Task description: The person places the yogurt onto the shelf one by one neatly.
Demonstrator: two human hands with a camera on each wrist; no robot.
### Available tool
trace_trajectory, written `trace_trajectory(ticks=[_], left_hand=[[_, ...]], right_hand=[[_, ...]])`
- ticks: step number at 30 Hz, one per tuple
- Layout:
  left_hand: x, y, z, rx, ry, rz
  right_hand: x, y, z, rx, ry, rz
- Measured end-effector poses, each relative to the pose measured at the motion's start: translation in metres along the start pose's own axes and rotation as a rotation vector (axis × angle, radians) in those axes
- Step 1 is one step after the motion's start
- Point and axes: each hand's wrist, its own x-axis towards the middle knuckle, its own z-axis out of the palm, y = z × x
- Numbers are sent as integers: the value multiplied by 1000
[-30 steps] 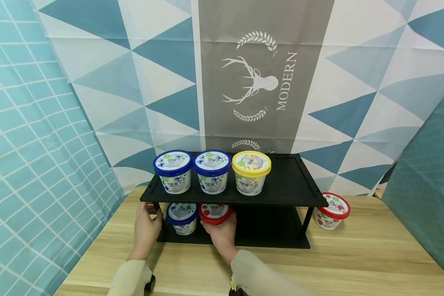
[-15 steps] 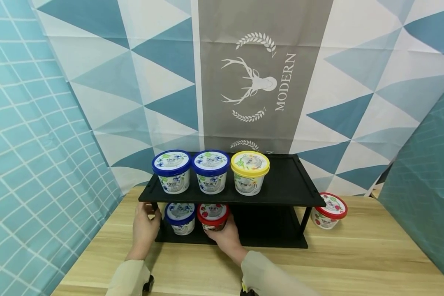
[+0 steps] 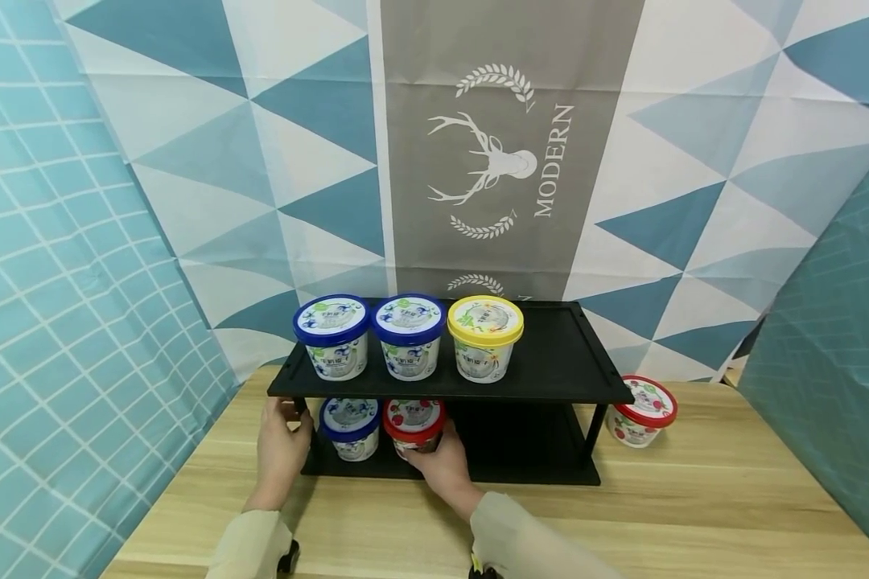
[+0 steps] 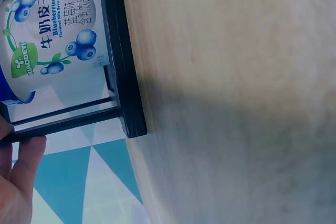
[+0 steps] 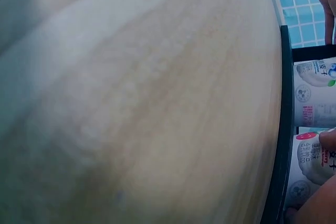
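A black two-tier rack (image 3: 550, 354) stands on the wooden table. My left hand (image 3: 281, 450) grips its front left post; in the left wrist view the fingers (image 4: 26, 166) lie around that thin black post. On the lower tier sits a blue-lidded blueberry milk drink cup (image 3: 351, 430). Right beside it is a red-lidded cup (image 3: 414, 425), which my right hand (image 3: 445, 466) holds from its right side. In the right wrist view, the thumb (image 5: 328, 139) lies on the front of that cup (image 5: 310, 161). The far fingers are hidden.
The upper tier bears two blue-lidded cups (image 3: 331, 338) (image 3: 408, 338) and a yellow-lidded cup (image 3: 485, 338). Another red-lidded cup (image 3: 643, 410) stands on the table (image 3: 695, 498) to the right of the rack. A patterned cloth (image 3: 319, 161) hangs behind.
The red-lidded cup in my right hand has straightened and settled on the lower tier beside the blue-lidded one. My right wrist has shifted slightly right. The left hand stays on the post.
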Motion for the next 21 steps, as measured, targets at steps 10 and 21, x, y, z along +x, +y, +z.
trace_trajectory(ticks=[10, 21], left_hand=[[0, 1, 4, -18, -6, -1], [2, 0, 0, -40, 12, 24]], right_hand=[[0, 3, -25, -76, -80, -31], [5, 3, -70, -129, 4, 9]])
